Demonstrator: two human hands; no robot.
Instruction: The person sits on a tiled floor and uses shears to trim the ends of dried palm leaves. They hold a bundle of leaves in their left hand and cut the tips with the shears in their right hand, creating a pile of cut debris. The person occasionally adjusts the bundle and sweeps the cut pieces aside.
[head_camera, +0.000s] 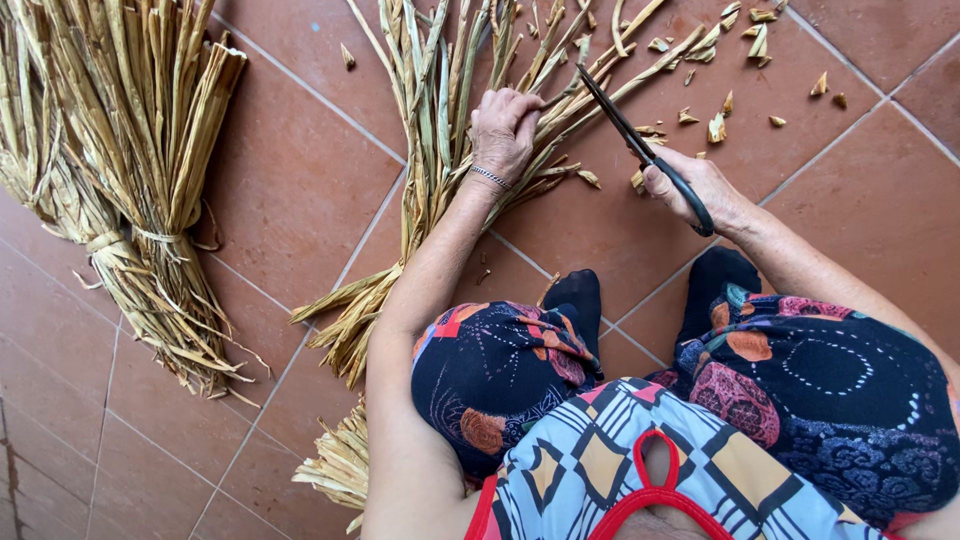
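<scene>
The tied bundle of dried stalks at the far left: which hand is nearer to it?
Left. The left hand presses on the loose stalks, to the right of the tied bundle. The right hand, holding black scissors, is farther right.

We see floor: terracotta tiles, pale grout lines running diagonally. We note tied bundle of dried reeds lying at left, bound with fibre band. Loose sheaf of dried stalks lies mid-floor, fanning toward top. Smaller reed bundle at lower centre. Cut stalk scraps scattered on tiles at upper right.
</scene>
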